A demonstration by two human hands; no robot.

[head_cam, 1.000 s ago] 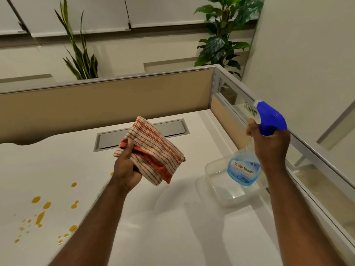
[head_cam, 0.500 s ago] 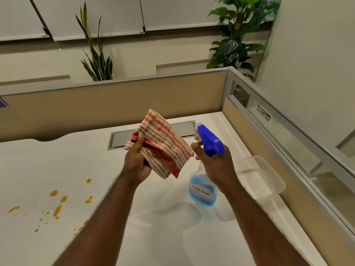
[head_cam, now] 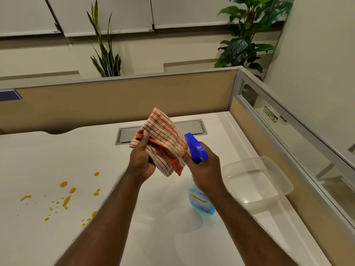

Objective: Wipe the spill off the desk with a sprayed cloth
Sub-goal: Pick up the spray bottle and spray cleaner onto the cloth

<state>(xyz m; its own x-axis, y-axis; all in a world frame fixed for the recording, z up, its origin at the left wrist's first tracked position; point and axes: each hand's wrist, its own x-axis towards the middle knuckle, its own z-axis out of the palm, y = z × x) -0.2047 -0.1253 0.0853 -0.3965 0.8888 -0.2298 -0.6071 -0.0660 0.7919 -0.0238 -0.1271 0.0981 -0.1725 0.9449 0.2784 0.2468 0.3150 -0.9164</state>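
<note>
My left hand (head_cam: 141, 160) grips a folded orange-and-white striped cloth (head_cam: 165, 143), held up above the white desk (head_cam: 38, 160). My right hand (head_cam: 205, 167) holds a spray bottle (head_cam: 200, 202) of blue liquid by its neck. Its blue trigger head (head_cam: 196, 147) points at the cloth and almost touches it. One finger lies over the trigger. Orange spill drops (head_cam: 66, 200) are scattered on the desk at the lower left, partly hidden by my left forearm.
A clear plastic container (head_cam: 257, 179) sits on the desk at the right, next to the tan partition (head_cam: 269, 150) with its glass panel. A grey cable-tray lid (head_cam: 192, 127) lies flush in the desk behind the cloth. Plants stand beyond the back partition.
My right hand has carried the spray bottle leftward from above the plastic container up to the cloth. The cloth stays raised in my left hand.
</note>
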